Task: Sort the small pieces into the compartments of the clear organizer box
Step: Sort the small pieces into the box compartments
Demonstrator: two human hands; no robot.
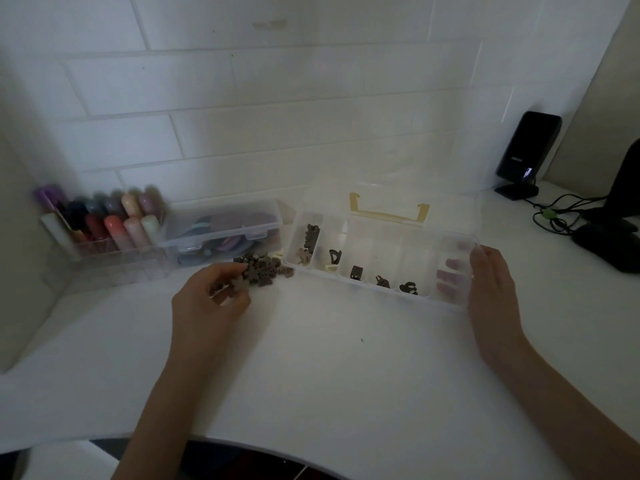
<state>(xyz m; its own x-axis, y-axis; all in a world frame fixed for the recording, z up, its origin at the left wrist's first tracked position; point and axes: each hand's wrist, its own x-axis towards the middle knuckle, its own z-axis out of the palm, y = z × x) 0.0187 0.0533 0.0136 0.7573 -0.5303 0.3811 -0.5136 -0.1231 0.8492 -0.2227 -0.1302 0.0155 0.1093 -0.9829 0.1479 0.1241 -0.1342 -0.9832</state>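
Note:
A clear organizer box (429, 299) lies open on the white table, its lid tipped back against the wall. Several of its compartments hold dark small pieces; the leftmost has a few brown ones (309, 242). A pile of small brown pieces (265, 268) sits on the table just left of the box. My left hand (211, 299) is at the pile's near edge and pinches one light brown piece (238, 285) between thumb and fingers. My right hand (493, 289) grips the box's right end, with its fingers showing through the clear wall.
A closed clear case (225, 230) with coloured items stands behind the pile. Left of it is a clear tray of coloured bottles (104, 223). A black speaker (526, 150) and cables (554, 213) are at the back right. The tiled wall is close behind.

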